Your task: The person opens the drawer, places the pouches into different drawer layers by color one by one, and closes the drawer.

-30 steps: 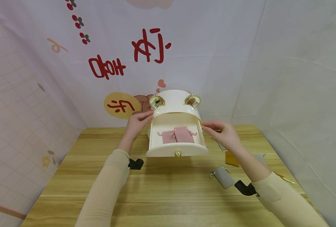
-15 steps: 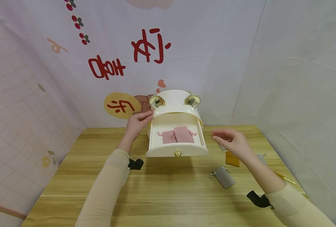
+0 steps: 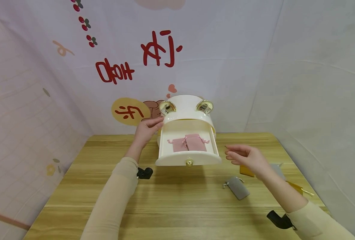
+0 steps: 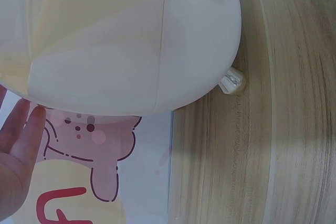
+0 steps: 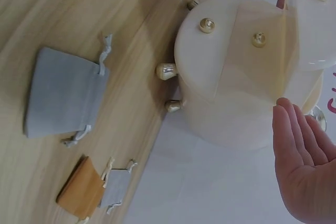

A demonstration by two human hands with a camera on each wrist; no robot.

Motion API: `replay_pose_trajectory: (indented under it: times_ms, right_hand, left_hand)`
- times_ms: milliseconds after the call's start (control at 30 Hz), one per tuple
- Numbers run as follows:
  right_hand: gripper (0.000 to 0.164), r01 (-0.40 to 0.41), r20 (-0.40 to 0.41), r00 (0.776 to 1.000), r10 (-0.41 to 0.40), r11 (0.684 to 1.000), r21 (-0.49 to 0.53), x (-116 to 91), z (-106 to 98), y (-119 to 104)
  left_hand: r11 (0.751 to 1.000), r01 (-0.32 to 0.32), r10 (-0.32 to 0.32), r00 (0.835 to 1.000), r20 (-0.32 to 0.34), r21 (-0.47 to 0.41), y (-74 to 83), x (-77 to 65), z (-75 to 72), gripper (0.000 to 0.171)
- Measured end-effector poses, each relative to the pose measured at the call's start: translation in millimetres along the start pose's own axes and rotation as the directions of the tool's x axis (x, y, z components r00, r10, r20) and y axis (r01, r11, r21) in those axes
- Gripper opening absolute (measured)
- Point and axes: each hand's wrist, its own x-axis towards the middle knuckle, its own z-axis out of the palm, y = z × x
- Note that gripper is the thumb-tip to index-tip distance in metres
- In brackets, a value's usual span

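Note:
A white storage box [image 3: 184,108] with two gold-rimmed ears stands at the back of the table. Its top drawer [image 3: 168,160] is pulled out, with a gold knob in front. Two pink drawstring pouches [image 3: 196,143] overlap inside the drawer. My left hand [image 3: 145,132] rests its fingertips against the box's left side; in the left wrist view those fingers [image 4: 27,137] look nearly straight at the edge. To the right of the drawer, my right hand [image 3: 252,162] hovers apart from the box, holding nothing, its fingers [image 5: 286,129] extended.
A grey drawstring pouch [image 3: 238,188] lies on the wooden table [image 3: 177,206] at front right. Beyond it are an orange pouch [image 5: 81,187] and a smaller-looking grey one [image 5: 114,188]. Another orange pouch [image 3: 295,187] lies near the right edge. Printed cloth [image 3: 225,66] hangs behind.
My right hand has left the drawer's right side, moving right and slightly down, over the pouches. The left hand stays at the box, and the drawer and pink pouches have not moved.

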Motion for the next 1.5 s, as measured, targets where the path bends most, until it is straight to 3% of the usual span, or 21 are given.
replay_pose_trajectory:
  times_ms: [267, 367, 600, 800, 1167, 1500]
  right_hand:
    - [0.055, -0.104, 0.105, 0.991, 0.088, 0.983, 0.150, -4.2, 2.7, 9.9]
    - [0.055, -0.134, 0.135, 0.985, 0.111, 0.975, 0.179, -7.4, 3.8, 10.4]
    - [0.056, -0.108, 0.155, 0.984, 0.084, 0.983, 0.149, -19.4, 4.5, 2.9]
    - [0.055, -0.134, 0.183, 0.978, 0.103, 0.976, 0.170, -26.8, 5.5, -7.9]
    - [0.029, -0.184, 0.344, 0.938, 0.051, 0.912, 0.367, -26.8, 22.8, -16.8]
    - [0.041, -0.266, 0.431, 0.900, 0.069, 0.870, 0.416, -19.8, 40.9, -17.7]
  left_hand:
    - [1.000, 0.019, -0.019, 1.000, 0.023, 0.001, 38.0, -18.9, 0.6, 0.033]
    - [1.000, 0.018, -0.018, 1.000, 0.022, 0.002, 37.9, -19.4, 1.0, 0.033]
    - [1.000, 0.004, -0.004, 1.000, 0.027, -0.008, 37.7, -19.5, 1.2, 0.033]
    - [1.000, 0.008, -0.008, 1.000, 0.026, -0.002, 38.7, -19.5, 0.1, 0.033]
    - [1.000, 0.023, -0.023, 0.999, 0.022, 0.002, 38.3, -18.8, -0.8, 0.033]
    - [0.999, 0.033, -0.033, 0.999, 0.020, 0.009, 36.6, -17.8, 0.0, 0.034]
